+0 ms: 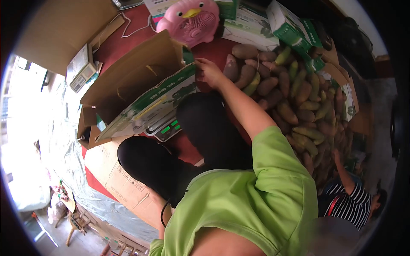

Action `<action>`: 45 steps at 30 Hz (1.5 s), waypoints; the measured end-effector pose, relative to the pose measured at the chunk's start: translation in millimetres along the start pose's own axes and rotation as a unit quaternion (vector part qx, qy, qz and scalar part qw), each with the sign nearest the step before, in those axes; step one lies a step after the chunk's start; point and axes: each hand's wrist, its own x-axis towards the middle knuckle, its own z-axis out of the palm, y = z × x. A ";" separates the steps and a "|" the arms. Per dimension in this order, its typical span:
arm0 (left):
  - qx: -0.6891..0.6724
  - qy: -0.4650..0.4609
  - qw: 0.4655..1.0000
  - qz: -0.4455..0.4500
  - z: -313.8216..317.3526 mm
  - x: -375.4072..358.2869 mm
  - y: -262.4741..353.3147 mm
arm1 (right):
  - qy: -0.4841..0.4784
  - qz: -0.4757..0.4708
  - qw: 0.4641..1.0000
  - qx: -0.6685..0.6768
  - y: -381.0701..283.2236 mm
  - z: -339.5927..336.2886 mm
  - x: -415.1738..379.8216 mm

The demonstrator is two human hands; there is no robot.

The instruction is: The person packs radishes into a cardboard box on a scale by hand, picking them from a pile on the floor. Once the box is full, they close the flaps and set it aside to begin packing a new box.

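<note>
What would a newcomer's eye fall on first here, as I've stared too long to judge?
Probably the pink, bird-faced fan with its yellow beak, at the top centre, and the lime-green shirt filling the lower middle. Next, perhaps, the big heap of brownish and green produce on the right, and the open carton left of centre, with the right hand at its corner.

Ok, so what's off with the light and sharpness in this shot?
Head view: fisheye curves everything inside a black rim; glare washes out the plastic sheet at left; the open box's inside lies in shade; a hazy blur sits below the striped shirt.
</note>
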 end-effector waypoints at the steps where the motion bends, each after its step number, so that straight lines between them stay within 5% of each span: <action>1: 0.003 -0.011 1.000 0.000 -23.8 6.1 -31.5 | -0.012 0.000 1.000 0.012 2.3 -2.2 -1.8; 15: -0.079 -0.229 0.961 -0.130 -83.2 58.6 -67.4 | 0.068 -0.052 0.995 0.049 45.3 -68.7 -40.2; 17: -0.090 -0.249 0.952 -0.153 -86.2 63.2 -67.0 | 0.180 -0.030 0.981 -0.059 51.9 -79.4 -54.0; 21: -0.113 -0.271 0.936 -0.194 -97.9 65.0 -64.3 | 0.214 -0.079 0.958 -0.172 104.5 -137.9 -67.6; 24: -0.131 -0.285 0.923 -0.222 -101.6 69.9 -60.6 | 0.261 -0.063 0.893 -0.361 126.3 -180.2 -100.0; 29: -0.160 -0.296 0.902 -0.271 -113.3 67.5 -58.7 | 0.303 0.072 0.831 -0.462 132.4 -229.4 -171.4; 31: -0.171 -0.296 0.894 -0.289 -122.0 63.6 -54.1 | 0.303 0.011 0.756 -0.580 150.1 -269.6 -184.9; 34: -0.189 -0.299 0.881 -0.314 -128.8 59.9 -47.6 | 0.384 0.027 0.768 -0.512 150.4 -285.7 -211.3; 38: -0.212 -0.299 0.865 -0.342 -136.3 57.0 -37.0 | 0.362 0.123 0.799 -0.463 173.4 -298.5 -214.5; 41: -0.059 -0.057 0.991 -0.108 -63.3 64.7 81.7 | 0.273 0.093 0.806 -0.517 199.3 -278.9 -206.1; 42: 0.066 0.098 0.993 -0.024 -34.2 68.0 112.0 | 0.237 0.116 0.817 -0.513 207.0 -267.6 -201.1; 45: 0.232 0.060 0.946 0.216 -7.1 87.9 169.4 | 0.179 0.144 0.818 -0.527 215.7 -226.9 -182.5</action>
